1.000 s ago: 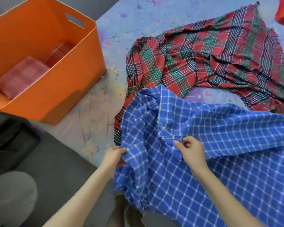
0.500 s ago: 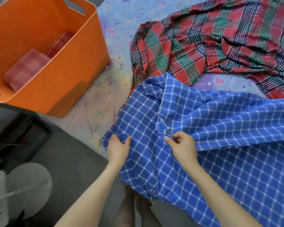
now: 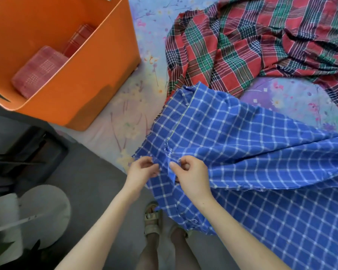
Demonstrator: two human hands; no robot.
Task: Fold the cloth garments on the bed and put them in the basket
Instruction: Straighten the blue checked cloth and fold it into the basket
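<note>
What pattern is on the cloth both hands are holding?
The cloth is blue with a white grid check, seen clearly in the head view.

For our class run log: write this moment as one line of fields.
stage: folding | left hand: pinches blue checked cloth edge | right hand: pinches same edge | basket: two folded cloths | waiting: red plaid cloth

Both forearms bare here, no sleeves, watches or rings showing on the left hand point(image 3: 142, 170) or the right hand point(image 3: 191, 175); down below, a beige strapped sandal with a small buckle point(image 3: 153, 221) on one foot
</note>
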